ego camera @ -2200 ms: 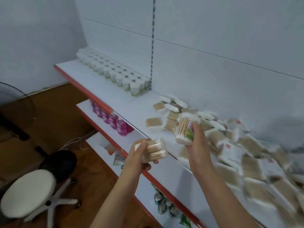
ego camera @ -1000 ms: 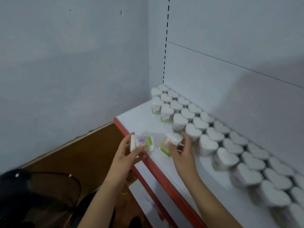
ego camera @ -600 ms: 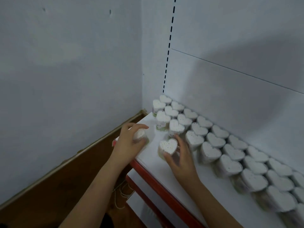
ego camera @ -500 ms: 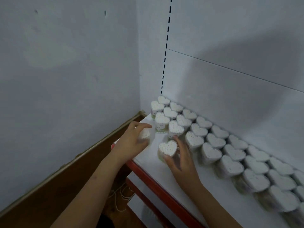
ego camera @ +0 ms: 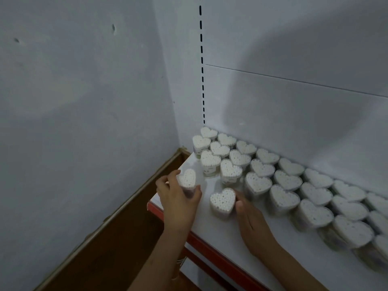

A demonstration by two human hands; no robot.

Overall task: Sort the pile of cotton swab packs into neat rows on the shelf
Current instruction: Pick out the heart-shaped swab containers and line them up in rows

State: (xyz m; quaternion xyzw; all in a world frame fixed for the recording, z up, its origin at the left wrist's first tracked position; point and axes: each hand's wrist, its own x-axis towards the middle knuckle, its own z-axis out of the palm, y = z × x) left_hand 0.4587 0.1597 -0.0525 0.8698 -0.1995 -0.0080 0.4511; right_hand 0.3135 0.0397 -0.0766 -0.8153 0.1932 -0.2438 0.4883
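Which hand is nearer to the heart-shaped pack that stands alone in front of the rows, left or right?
Right. The right hand touches the lone pack on its right side with straight fingers. The left hand is apart from it, to its left, gripping another pack at the shelf corner.

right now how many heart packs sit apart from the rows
2. One pack in the left hand at the shelf's left end; the other pack touching the right hand, before the rows. None hidden.

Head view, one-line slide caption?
Left hand and right hand set two heart-shaped swab packs beside rows on the shelf.
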